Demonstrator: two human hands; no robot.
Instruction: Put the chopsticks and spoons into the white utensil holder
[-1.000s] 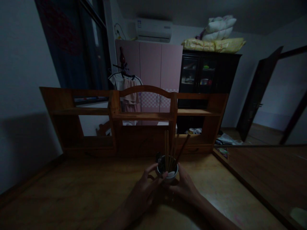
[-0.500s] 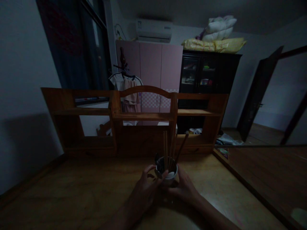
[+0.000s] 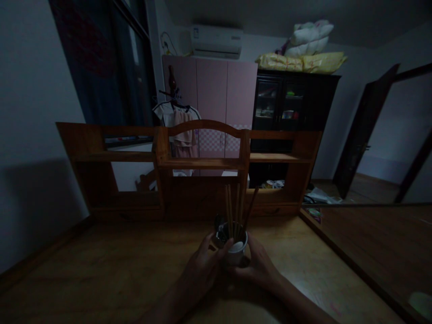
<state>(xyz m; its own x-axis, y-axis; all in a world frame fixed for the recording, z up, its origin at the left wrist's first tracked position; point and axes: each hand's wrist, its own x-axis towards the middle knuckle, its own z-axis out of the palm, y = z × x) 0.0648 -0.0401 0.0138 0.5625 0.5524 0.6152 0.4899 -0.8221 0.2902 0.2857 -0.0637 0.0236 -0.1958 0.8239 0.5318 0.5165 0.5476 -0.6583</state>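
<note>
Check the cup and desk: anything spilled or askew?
Nothing looks spilled on the dim desk. One chopstick leans right while the other chopsticks stand nearly upright in the cup between left hand and right hand.

The one camera looks out from the person's head, facing forward and tipped down over the surface (image 3: 111,261). The cup (image 3: 235,258) falls close at six o'clock, the shelf (image 3: 202,163) farther at centre, the wardrobe (image 3: 212,92) well beyond at twelve, the door (image 3: 364,130) distant at three.
</note>
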